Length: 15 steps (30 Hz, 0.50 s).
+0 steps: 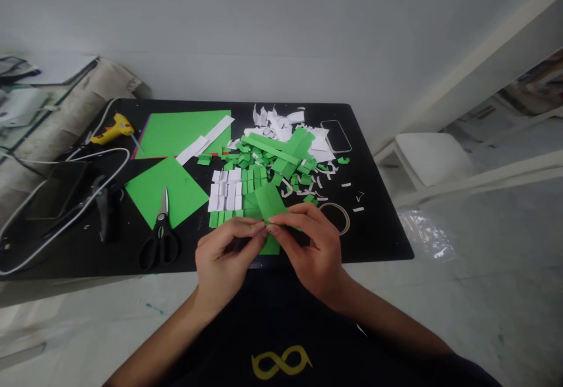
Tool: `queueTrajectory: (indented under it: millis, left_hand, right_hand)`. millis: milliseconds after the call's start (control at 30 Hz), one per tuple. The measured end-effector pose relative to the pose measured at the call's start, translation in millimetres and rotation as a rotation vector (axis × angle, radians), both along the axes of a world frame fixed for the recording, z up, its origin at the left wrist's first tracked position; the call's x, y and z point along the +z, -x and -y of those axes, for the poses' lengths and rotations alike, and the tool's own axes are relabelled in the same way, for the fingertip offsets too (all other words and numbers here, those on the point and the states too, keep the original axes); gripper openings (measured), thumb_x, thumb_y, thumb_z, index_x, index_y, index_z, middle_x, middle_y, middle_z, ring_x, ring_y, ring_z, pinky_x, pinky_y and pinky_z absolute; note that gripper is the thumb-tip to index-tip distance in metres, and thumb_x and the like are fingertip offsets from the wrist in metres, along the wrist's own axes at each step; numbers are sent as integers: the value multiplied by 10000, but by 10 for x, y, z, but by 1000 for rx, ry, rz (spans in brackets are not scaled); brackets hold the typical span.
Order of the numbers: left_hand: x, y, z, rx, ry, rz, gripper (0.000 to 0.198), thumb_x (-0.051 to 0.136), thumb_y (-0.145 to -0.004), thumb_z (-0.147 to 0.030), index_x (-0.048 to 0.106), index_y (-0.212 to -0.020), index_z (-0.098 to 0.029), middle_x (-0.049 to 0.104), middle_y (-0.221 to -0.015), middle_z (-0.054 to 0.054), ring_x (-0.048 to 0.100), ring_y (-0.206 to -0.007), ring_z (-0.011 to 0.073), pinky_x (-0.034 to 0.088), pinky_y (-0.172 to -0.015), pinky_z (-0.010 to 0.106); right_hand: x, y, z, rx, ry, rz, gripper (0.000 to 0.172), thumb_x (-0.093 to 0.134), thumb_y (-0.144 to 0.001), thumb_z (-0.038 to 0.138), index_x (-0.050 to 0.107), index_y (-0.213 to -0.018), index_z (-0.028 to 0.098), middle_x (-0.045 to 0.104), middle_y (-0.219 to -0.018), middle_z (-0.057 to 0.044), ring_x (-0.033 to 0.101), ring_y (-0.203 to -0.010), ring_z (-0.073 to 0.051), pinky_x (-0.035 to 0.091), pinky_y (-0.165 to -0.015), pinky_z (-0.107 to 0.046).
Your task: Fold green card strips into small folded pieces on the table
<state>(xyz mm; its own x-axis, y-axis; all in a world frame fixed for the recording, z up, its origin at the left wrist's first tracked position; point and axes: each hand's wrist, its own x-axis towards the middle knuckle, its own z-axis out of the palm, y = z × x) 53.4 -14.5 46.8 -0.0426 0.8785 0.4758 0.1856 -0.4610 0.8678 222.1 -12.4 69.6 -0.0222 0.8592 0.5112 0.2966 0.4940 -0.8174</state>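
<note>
Hands [224, 258] [314, 252] on green paper strip [269, 201]

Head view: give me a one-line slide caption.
Left hand and right hand pinch a green paper strip over a black table strewn with paper pieces, scissors and glue gun.

Green paper strip [269, 199], black table [378, 223], yellow glue gun [113, 130], black-handled scissors [160, 237]

Flat green paper strip [269, 200], tilted, near end pinched between left hand [224, 252] and right hand [314, 246]
</note>
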Motion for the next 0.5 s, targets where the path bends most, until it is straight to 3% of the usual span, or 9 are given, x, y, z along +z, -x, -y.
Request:
queueTrajectory:
  millis: [200, 367, 500]
  left_hand:
    - [1, 4, 10, 8, 30, 15, 193, 817, -849, -39, 776, -901, -220, 836, -910, 1, 801, -830, 130, 658, -748, 213]
    - [42, 11, -3, 37, 159, 101, 167, 840, -814, -63, 778, -834, -217, 829, -859, -9, 788, -766, 108, 635, -694, 161]
    - [83, -4, -36, 46, 214, 164, 175, 841, -776, -53, 776, -790, -215, 819, -803, -22, 776, -723, 92, 621, -669, 131]
  right_hand:
    - [-4, 2, -2, 1, 21, -15, 153, 760, -961, 114, 805, -1040, 238, 698, -936, -31, 695, -852, -176, 598, -747, -326]
    - [-70, -16, -21, 21, 89, -96, 252, 780, -960, 140, 780, -1168, 283, 757, -1023, -27, 726, -928, -188, 608, -818, -350]
    - [-88, -49, -31, 13, 101, -113, 226, 801, -946, 152, 794, -1129, 285, 757, -992, -17, 726, -888, -182, 615, -804, -352]
